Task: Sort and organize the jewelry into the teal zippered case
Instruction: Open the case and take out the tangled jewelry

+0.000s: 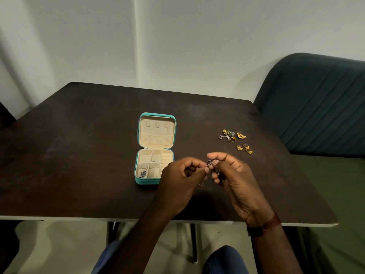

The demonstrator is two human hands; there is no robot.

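Observation:
The teal zippered case (138,175) lies open on the dark table, its cream lid flat behind the base. A silver necklace with a dark pendant (145,170) rests in the left compartments. Just right of the case, my left hand (178,181) and my right hand (234,175) meet above the table, both pinching a small silver jewelry piece (210,163) between fingertips. Part of it hangs down behind my right fingers. A pile of gold and silver jewelry (231,134) and three gold rings (245,148) lie to the far right.
The dark table (79,155) has a pale front edge near my body. A teal upholstered chair (316,99) stands at the table's right side. A white wall rises behind. My knees show below the table edge.

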